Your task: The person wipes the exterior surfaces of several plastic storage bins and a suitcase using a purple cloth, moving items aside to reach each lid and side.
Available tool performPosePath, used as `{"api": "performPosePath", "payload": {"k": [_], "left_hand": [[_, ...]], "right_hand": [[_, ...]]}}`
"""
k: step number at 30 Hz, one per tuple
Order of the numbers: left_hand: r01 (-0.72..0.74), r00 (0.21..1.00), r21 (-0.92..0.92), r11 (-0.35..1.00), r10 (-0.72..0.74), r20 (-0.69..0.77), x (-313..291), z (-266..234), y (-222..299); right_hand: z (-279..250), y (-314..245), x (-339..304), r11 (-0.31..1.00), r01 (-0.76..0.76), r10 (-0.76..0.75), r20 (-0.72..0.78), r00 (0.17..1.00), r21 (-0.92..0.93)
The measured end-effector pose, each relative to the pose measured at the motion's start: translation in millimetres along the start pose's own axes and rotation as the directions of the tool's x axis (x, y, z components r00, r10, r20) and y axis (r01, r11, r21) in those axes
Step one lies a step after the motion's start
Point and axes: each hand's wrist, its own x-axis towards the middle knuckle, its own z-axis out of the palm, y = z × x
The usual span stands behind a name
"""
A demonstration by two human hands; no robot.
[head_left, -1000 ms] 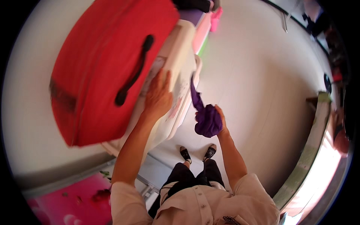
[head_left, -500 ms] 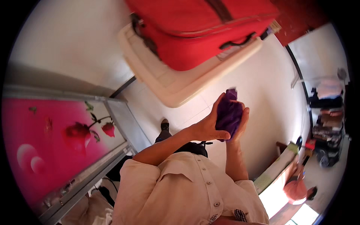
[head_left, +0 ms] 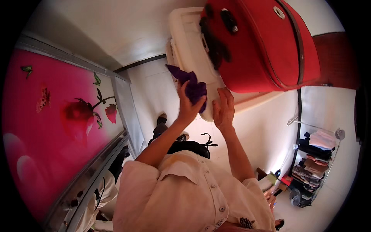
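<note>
A crumpled purple cloth (head_left: 195, 92) is gripped in my left hand (head_left: 188, 106), with one corner sticking up and away from me. It hangs over the near-left edge of a cream plastic lid (head_left: 193, 42). My right hand (head_left: 223, 110) holds nothing; its fingers are apart and reach over the lid's near corner. Whether those fingertips touch the lid, I cannot tell. On the lid rests a red fabric suitcase (head_left: 266, 50) with dark trim and a black handle, just beyond my right hand.
To my left stands a metal-framed cabinet with a pink rose-printed panel (head_left: 50, 116). A dark red wooden surface (head_left: 336, 62) is beyond the suitcase. Far right, clothes (head_left: 315, 158) are piled on a rack beside a fan (head_left: 295, 197). Pale tiled floor (head_left: 150, 85) lies below.
My hands have separated; the purple cloth went left with my left hand, and my right hand let go of it. The suitcase and lid now appear further right in view.
</note>
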Motion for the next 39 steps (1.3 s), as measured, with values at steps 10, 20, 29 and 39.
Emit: {"api": "performPosePath", "payload": {"k": [10, 20, 29, 39], "left_hand": [[0.157, 0.985, -0.403, 0.902, -0.175, -0.007, 19.3, -7.1, -10.0], [0.363, 0.928, -0.494, 0.79, -0.354, 0.116, 65.2, -67.8, 12.7], [0.014, 0.999, -0.014, 1.0, -0.014, 0.032, 189.4, -26.3, -8.1], [-0.108, 0.991, 0.054, 0.993, 0.103, 0.083, 289.1, -35.4, -27.6]], "right_hand": [[14.1, -6.6, 7.6, 0.976, -0.072, 0.083, 0.044, 0.996, -0.204], [17.1, 8.0, -1.2, 0.98, -0.07, 0.075, 0.021, 0.997, -0.186], [17.8, 11.8, -2.3, 0.988, -0.053, 0.054, -0.001, 0.999, -0.146], [20.2, 6.4, 0.0, 0.981, -0.055, 0.057, 0.007, 0.998, -0.187]]}}
